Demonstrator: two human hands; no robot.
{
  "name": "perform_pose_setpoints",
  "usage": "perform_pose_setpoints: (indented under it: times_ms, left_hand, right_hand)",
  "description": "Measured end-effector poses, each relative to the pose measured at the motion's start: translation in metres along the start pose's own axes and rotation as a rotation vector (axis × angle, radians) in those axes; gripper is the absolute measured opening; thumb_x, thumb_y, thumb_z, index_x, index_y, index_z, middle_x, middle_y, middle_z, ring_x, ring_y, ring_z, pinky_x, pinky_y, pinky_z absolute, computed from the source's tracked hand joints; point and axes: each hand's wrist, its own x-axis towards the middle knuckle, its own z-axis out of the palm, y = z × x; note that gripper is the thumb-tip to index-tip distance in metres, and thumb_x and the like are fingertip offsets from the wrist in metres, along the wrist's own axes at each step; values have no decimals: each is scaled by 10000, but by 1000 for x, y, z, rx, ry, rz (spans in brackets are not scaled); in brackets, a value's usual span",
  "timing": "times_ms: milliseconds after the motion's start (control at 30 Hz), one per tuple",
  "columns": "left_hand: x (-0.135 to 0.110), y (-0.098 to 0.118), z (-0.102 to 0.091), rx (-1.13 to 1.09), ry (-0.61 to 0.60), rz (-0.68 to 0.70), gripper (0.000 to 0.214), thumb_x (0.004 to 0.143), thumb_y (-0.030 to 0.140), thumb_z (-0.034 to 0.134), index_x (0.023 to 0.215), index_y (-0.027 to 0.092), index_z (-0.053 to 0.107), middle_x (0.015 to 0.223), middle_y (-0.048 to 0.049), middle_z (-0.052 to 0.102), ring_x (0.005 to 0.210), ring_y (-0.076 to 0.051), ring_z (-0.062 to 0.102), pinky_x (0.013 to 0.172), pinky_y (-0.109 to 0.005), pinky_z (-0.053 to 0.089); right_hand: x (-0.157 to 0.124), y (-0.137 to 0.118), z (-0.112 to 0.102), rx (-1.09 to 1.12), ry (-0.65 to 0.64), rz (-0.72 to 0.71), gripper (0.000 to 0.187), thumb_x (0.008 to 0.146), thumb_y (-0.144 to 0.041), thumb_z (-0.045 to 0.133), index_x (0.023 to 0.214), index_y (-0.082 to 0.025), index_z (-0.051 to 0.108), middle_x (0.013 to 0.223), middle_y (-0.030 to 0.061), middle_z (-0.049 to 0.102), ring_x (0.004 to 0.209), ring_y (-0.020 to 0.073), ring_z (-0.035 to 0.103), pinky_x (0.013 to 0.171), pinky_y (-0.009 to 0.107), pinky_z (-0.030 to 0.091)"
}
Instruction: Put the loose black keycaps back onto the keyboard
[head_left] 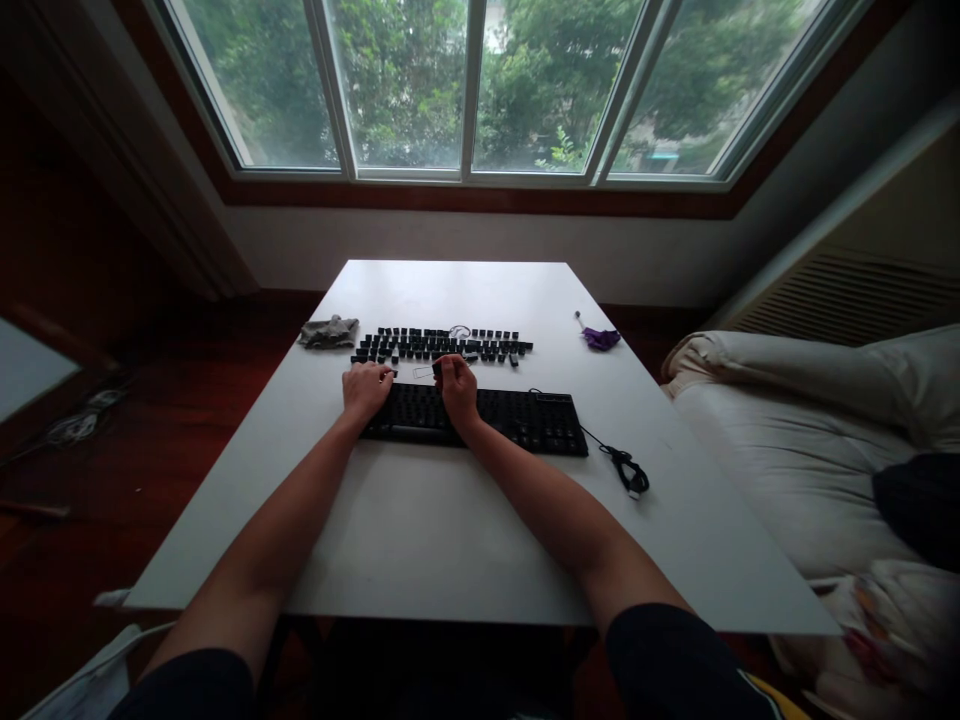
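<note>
A black keyboard [525, 415] lies across the white table in front of me. My left hand [366, 388] is curled over its upper left corner, its fingers bent and partly hidden. Above the middle of the keyboard, my right hand [456, 385] is closed in a pinch on a small dark tool with a thin wire loop [422, 372], which looks like a keycap puller. Just beyond both hands, loose black keycaps [420, 346] lie in several rows. A single keycap [394, 359] is close to my left fingertips.
A bundled black cable [626, 468] lies right of the keyboard. A grey cloth [328, 332] is at the table's left edge, and a purple cloth [601, 339] with a small stick-like item is at the right. A sofa [795, 440] stands beside the table [442, 540], below a window.
</note>
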Motion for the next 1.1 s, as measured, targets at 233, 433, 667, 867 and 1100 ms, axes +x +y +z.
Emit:
perform_pose_setpoints:
  times_ms: [233, 433, 667, 867, 1100]
  left_hand:
    - [3, 1, 5, 44, -14, -7, 354, 919, 463, 539, 955, 264, 830, 1022, -145, 721, 1008, -345, 536, 871, -466, 402]
    - [6, 0, 5, 39, -13, -43, 325, 905, 449, 559, 956, 283, 833, 1003, -138, 712, 995, -334, 538, 886, -459, 412]
    - [9, 0, 5, 27, -26, -67, 337, 902, 435, 554, 981, 260, 830, 1037, -159, 691, 1024, -357, 534, 909, -493, 411]
    - [12, -5, 8, -80, -44, -122, 376, 884, 416, 564, 1104, 216, 793, 1090, -176, 665, 1085, -389, 545, 954, -514, 414]
    - [15, -1, 7, -84, 27, 94, 384, 929, 337, 518, 1230, 239, 736, 1321, -123, 649, 1287, -366, 468, 1097, -519, 354]
  right_hand:
    - [0, -1, 0, 15, -15, -10, 397, 931, -611, 492, 865, -236, 603, 742, -13, 596, 662, 152, 626, 600, 252, 498]
    - [1, 0, -1, 5, -12, -5, 411, 931, -621, 486, 863, -235, 609, 707, -23, 582, 636, 147, 615, 577, 243, 476]
    - [1, -1, 0, 7, -29, -8, 410, 934, -619, 488, 859, -235, 611, 673, -27, 558, 625, 144, 601, 567, 237, 467]
    - [2, 0, -1, 8, -28, 5, 417, 925, -627, 506, 856, -233, 623, 667, -28, 558, 616, 148, 611, 561, 241, 465]
    - [2, 0, 0, 4, -34, -5, 417, 934, -620, 503, 861, -228, 625, 674, -27, 564, 611, 146, 616, 559, 238, 468]
